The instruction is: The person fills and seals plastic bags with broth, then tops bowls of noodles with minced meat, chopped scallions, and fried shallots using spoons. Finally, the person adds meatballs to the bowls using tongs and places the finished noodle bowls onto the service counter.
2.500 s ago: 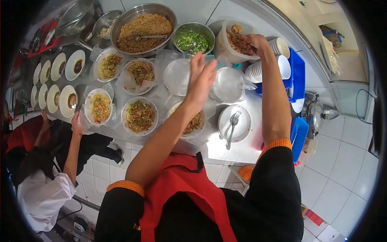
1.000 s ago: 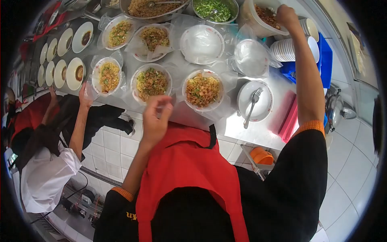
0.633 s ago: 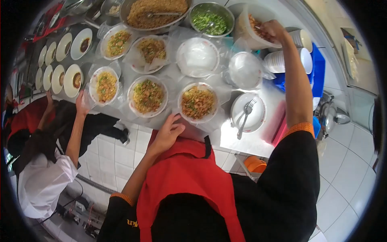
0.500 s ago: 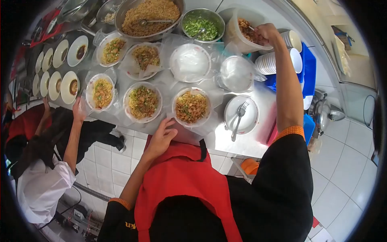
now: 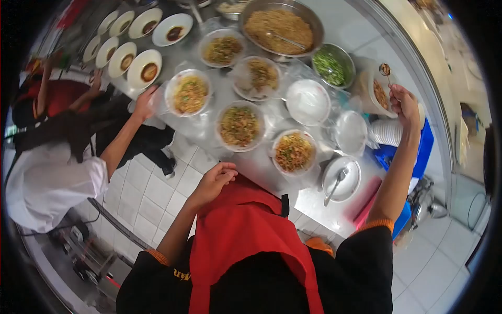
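My right hand (image 5: pixel 405 104) is closed around the handle of a spoon (image 5: pixel 385 70), whose filled bowl points up beside a white tub (image 5: pixel 366 91) of brown topping. My left hand (image 5: pixel 213 183) hovers by the table's front edge, its fingers loosely curled together and nothing visible in them. Nearest to it are a plastic-lined bowl of noodles with green and brown topping (image 5: pixel 239 127) and another noodle bowl with brown topping (image 5: pixel 294 152). Two plastic-covered white bowls, one larger (image 5: pixel 308 102) and one smaller (image 5: pixel 351 133), stand between the noodle bowls and the tub.
A large metal bowl of brown crumbs (image 5: pixel 280 26) and a metal bowl of chopped greens (image 5: pixel 333 65) stand at the back. A fork (image 5: pixel 337 186) rests in a white bowl (image 5: pixel 349 172). Sauce bowls (image 5: pixel 145 69) line the left. A co-worker's hand (image 5: pixel 145 104) touches a noodle bowl (image 5: pixel 189 93).
My right hand has lifted the spoon out of the tub with topping on it. My left hand has drawn back from the noodle bowl and curled its fingers. The view has turned.
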`<state>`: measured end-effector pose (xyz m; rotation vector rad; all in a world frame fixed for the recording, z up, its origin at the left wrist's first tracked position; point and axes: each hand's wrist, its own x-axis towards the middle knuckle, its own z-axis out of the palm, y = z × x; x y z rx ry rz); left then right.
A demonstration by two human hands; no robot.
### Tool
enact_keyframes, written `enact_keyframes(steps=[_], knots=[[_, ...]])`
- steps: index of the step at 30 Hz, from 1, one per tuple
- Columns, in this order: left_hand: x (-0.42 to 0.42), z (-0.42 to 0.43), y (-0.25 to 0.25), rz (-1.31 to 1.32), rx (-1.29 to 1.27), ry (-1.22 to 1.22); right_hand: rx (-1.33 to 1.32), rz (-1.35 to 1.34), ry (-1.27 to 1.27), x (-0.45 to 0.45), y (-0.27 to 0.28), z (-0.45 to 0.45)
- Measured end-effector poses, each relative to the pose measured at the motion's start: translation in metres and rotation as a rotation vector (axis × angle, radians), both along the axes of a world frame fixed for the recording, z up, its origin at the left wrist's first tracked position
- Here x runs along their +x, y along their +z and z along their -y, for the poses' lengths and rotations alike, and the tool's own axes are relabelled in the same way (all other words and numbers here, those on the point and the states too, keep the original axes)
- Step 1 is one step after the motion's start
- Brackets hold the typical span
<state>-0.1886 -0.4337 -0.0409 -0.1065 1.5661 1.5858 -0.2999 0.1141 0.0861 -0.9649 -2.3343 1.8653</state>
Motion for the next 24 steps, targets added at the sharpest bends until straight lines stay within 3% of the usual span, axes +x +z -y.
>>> enact_keyframes(steps=[3, 6, 9, 11, 13, 15, 17, 19, 21, 24], knots=[[0.006, 0.032, -0.006, 0.006, -0.027, -0.007, -0.074, -0.033, 0.084, -0.021, 0.01, 0.072], [0.01, 0.059, -0.008, -0.098, -0.441, -0.128, -0.073, -0.069, 0.203, -0.054, 0.003, 0.168], [0.036, 0.108, -0.063, -0.24, -0.491, -0.19, -0.043, -0.127, 0.295, -0.098, -0.036, 0.25], [0.046, 0.132, -0.079, -0.114, -0.47, -0.103, 0.082, -0.258, 0.365, -0.127, -0.087, 0.289], [0.054, 0.155, -0.09, 0.015, -0.447, -0.016, 0.586, -0.399, 0.354, -0.143, -0.121, 0.33], [0.062, 0.177, -0.097, 0.061, -0.541, 0.086, 0.671, -0.384, 0.353, -0.15, -0.148, 0.347], [0.075, 0.204, -0.108, 0.048, -0.532, 0.093, 0.758, -0.373, 0.353, -0.155, -0.151, 0.355], [0.093, 0.226, -0.133, 0.006, -0.657, 0.034, 0.926, -0.537, 0.213, -0.142, -0.137, 0.344], [0.041, 0.232, -0.152, -0.22, -0.715, -0.155, 0.961, -0.608, -0.029, -0.124, -0.102, 0.328], [-0.218, 0.199, -0.104, -1.259, -0.916, -0.679, 1.06, -0.51, -0.245, -0.091, -0.084, 0.238]])
